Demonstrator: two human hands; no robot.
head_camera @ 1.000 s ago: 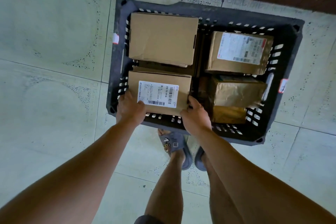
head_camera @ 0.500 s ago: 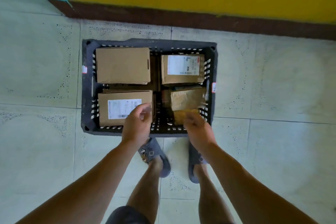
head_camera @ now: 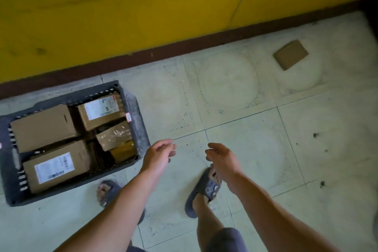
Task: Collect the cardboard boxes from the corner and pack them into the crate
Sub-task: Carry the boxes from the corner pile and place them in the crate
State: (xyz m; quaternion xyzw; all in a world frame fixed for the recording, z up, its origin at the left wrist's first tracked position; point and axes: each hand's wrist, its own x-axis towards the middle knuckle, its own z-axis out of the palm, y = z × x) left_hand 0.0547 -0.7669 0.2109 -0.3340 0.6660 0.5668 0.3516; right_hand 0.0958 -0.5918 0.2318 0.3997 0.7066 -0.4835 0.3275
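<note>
Pale tiled floor (head_camera: 235, 120), yellow wall (head_camera: 122, 6), dark skirting. Crate (head_camera: 134, 112) at left near wall, packed with boxes, long axis roughly along wall. One flat box (head_camera: 290, 54) lies far right, corner-on. Left hand (head_camera: 158, 156) and right hand (head_camera: 222, 159) open, empty.

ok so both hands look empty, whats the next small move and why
Probably step toward the flat brown cardboard box lying alone on the floor near the wall. Both the left hand and right hand are open and empty, and the dark plastic crate already holds several boxes.
</note>
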